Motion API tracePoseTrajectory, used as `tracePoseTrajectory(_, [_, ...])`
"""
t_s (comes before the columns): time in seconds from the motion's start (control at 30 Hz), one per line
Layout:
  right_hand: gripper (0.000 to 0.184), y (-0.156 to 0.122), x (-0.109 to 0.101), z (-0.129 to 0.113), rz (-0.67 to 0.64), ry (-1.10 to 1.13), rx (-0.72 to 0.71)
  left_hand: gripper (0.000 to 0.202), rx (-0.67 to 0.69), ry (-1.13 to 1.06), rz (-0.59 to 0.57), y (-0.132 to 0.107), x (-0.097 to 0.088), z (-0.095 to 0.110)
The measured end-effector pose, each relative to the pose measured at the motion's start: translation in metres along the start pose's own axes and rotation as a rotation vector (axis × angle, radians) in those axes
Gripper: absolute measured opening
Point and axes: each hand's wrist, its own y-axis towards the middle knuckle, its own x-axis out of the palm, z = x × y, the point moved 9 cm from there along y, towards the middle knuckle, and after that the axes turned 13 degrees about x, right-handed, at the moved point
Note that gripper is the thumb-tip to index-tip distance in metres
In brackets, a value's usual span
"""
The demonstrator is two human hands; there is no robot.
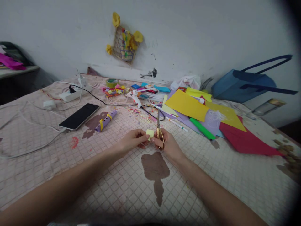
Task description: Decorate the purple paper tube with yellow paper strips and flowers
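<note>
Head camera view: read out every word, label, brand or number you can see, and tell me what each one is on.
Nothing can be read in this view: any marks on the power strip, the hot glue gun or the marker are too small or blurred, and the phone shows a dark screen.

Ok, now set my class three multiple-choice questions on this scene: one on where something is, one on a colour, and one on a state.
1. Where is the hot glue gun?
A. On the table
B. Inside the blue bag
C. On the wall

2. What colour is the paper piece between the hands?
A. Red
B. Pale yellow
C. Blue

3. How is the smartphone placed?
A. Held in a hand
B. Upright against the wall
C. Flat on the table, screen dark

Answers:
1. A: it lies beyond the hands.
2. B: the left hand holds it, beside the gold scissors in the right hand.
3. C: it lies there, touching neither hand.
</note>
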Motion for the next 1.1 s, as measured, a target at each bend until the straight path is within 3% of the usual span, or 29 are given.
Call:
tracePoseTrajectory(0.17, [0.028,0.0,0.001,0.0,-0.021,-0.005,-0.01,0.028,0.015,0.016,0.034,0.001,-0.004,0.0])
tracePoseTrajectory(0.33, [0.029,-0.003,0.0,-0.001,0.002,-0.082,-0.011,0.027,0.073,-0.146,0.178,0.003,-0.016,0.006])
tracePoseTrajectory(0.47, [0.033,-0.012,0.014,-0.005,-0.079,-0.185,-0.029,0.024,0.127,-0.194,0.281,0.002,-0.022,0.016])
tracePoseTrajectory(0.7, [0.034,-0.018,0.023,-0.001,-0.052,-0.39,-0.018,0.021,0.252,-0.243,0.321,0.0,-0.027,0.029])
tracePoseTrajectory(1.1, [0.032,-0.018,0.021,0.003,-0.014,-0.428,-0.055,0.021,0.241,-0.372,0.361,-0.001,-0.026,0.027])
